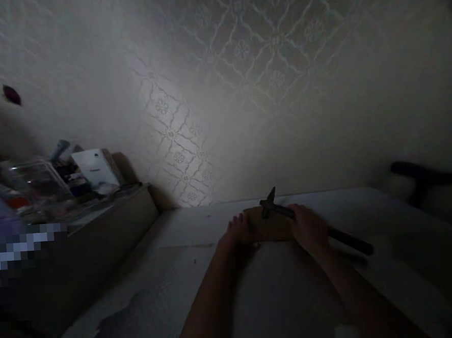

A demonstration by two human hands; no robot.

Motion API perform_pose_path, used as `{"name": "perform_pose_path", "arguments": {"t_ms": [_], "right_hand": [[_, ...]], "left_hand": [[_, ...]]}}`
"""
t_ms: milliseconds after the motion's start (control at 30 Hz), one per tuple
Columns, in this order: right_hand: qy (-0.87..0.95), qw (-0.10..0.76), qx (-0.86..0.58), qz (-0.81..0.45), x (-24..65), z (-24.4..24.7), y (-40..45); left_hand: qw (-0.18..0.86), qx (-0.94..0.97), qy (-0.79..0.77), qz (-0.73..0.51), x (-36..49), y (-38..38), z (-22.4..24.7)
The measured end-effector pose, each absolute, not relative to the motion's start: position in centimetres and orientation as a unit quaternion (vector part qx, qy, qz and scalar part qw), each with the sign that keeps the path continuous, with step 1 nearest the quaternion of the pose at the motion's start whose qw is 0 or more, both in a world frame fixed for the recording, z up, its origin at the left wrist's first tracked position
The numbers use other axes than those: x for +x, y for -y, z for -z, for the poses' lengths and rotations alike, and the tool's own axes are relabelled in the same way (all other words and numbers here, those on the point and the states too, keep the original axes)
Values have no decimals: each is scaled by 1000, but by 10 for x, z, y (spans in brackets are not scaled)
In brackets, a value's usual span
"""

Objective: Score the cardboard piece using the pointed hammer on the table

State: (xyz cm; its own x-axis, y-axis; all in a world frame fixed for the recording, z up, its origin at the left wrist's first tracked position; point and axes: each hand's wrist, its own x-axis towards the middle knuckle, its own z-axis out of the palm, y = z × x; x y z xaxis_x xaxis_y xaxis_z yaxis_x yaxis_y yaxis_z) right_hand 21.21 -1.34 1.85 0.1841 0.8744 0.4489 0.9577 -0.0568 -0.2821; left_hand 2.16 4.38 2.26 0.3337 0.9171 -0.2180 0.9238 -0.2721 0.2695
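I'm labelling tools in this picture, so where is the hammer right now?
In the head view, the hammer is low and right of centre, gripped in the right hand, its head over the brown board beside the left hand.

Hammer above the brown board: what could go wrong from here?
1. The left hand is at one end of the brown board, close to the head of the hammer; a stray swing could catch its fingers.
2. The right hand grips partway along the handle, leaving a length behind it that might knock something.
3. The light is dim, so aim could suffer.
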Motion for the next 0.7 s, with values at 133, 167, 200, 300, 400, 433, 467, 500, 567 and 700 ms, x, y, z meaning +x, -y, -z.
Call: {"name": "perform_pose_path", "arguments": {"t_ms": [133, 167, 200, 300, 400, 433, 467, 500, 567, 700], "right_hand": [[639, 252, -722, 83, 213, -17, 12], [638, 254, -722, 84, 214, -17, 12], [635, 258, -723, 85, 214, -16, 12], [633, 264, -723, 82, 214, -16, 11], [639, 260, -719, 85, 212, -17, 12], [640, 261, -718, 88, 212, -17, 13], [638, 263, -718, 91, 212, -18, 13], [635, 267, -719, 92, 211, -19, 14], [631, 273, -720, 94, 210, -20, 14], [634, 270, -718, 102, 210, -20, 15]], "left_hand": [[169, 798, -578, 4, 21, -43, -23], [168, 800, -576, 3, 21, -43, -23], [168, 801, -575, 2, 21, -44, -23], [172, 801, -574, 3, 21, -44, -23], [166, 799, -577, 7, 21, -43, -24], [165, 799, -578, 10, 22, -43, -24], [165, 800, -577, 11, 22, -43, -24], [163, 801, -576, 11, 21, -43, -24], [162, 805, -571, 8, 21, -44, -23], [160, 806, -570, -1, 20, -44, -23]]}}
